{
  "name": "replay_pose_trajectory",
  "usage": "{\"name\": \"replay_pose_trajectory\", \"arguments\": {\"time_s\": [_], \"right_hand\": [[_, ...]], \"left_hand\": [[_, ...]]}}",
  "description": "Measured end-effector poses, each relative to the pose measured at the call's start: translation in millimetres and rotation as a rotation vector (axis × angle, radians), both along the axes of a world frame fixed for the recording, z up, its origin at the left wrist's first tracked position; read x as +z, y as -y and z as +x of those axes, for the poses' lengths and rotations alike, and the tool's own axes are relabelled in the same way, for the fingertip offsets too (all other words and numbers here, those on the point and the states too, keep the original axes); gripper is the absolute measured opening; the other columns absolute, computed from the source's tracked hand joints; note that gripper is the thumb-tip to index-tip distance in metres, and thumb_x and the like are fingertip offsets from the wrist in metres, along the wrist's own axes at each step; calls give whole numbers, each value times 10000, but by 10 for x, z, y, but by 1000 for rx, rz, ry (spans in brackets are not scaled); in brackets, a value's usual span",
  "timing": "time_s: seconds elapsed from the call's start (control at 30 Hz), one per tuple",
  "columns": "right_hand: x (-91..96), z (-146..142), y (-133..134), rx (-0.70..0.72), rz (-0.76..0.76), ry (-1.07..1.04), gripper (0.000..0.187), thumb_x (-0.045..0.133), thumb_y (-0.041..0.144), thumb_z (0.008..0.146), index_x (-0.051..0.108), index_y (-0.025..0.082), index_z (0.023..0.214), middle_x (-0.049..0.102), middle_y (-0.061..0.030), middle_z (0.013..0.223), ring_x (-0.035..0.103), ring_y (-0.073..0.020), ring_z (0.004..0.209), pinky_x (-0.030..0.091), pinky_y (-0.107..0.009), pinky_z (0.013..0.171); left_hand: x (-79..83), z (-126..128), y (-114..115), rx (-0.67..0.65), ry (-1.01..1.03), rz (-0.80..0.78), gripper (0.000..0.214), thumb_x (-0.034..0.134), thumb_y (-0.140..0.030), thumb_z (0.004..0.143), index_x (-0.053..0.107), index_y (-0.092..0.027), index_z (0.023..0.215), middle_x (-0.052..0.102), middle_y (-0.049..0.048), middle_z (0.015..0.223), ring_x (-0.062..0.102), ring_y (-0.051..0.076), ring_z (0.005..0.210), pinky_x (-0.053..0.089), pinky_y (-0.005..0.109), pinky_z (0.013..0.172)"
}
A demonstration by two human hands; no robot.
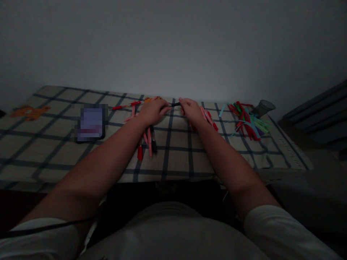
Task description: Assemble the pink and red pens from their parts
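Note:
My left hand [153,111] and my right hand [191,110] meet over the far half of the table. A slim black pen [175,104] spans the gap between them. The fingers of my left hand close on its left end, and those of my right hand pinch its right end. Beneath my left wrist lies a loose bunch of pink pens [149,141], with a red-ended pen [140,153] and a black-ended one [154,145] among them. Pink and red pens [207,116] lie beside my right hand, partly hidden by it.
A checked cloth [176,159] covers the table, which meets a plain wall. A blurred-out device [90,123] and an orange cut-out shape [29,112] lie on the left. Red pens [127,105] lie behind my left forearm. Colourful strips [248,122] and a tipped cup [264,107] are on the right.

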State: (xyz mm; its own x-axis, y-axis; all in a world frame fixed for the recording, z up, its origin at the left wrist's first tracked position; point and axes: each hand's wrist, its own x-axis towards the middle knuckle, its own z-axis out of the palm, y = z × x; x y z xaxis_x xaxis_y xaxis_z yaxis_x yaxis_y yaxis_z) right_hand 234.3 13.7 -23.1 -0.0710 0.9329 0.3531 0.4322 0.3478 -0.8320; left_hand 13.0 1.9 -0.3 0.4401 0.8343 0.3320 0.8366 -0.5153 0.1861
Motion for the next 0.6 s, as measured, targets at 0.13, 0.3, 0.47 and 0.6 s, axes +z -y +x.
{"name": "replay_pose_trajectory", "arguments": {"time_s": [0.13,0.3,0.47,0.6], "right_hand": [[-3,22,-14,11,11,6,709,579,852,1072,502,268,677,481,25,630,481,-174,644,394,-323,656],[-5,34,-26,9,45,25,739,558,892,1054,505,268,661,476,20,632,472,-177,658,391,-325,651],[29,-21,19,-8,21,-14,700,610,848,1059,489,271,683,474,22,643,496,-175,673,419,-310,646],[103,-91,109,31,-58,-118,651,662,823,1050,485,276,742,485,39,653,506,-151,633,445,-282,616]], "left_hand": [[30,15,25,22,-14,-8,334,586,-334,1128,839,-207,1304,855,129,1306,770,332,1287,559,414,1122],[55,26,46,42,-28,-17,322,609,-367,1130,838,-208,1291,855,129,1275,767,334,1269,546,389,1067],[43,11,45,30,-18,0,314,610,-401,1115,834,-209,1220,849,132,1227,761,337,1214,531,382,971],[28,-3,47,30,3,14,339,601,-456,1111,835,-216,1165,849,125,1166,766,329,1151,526,381,935]]}}
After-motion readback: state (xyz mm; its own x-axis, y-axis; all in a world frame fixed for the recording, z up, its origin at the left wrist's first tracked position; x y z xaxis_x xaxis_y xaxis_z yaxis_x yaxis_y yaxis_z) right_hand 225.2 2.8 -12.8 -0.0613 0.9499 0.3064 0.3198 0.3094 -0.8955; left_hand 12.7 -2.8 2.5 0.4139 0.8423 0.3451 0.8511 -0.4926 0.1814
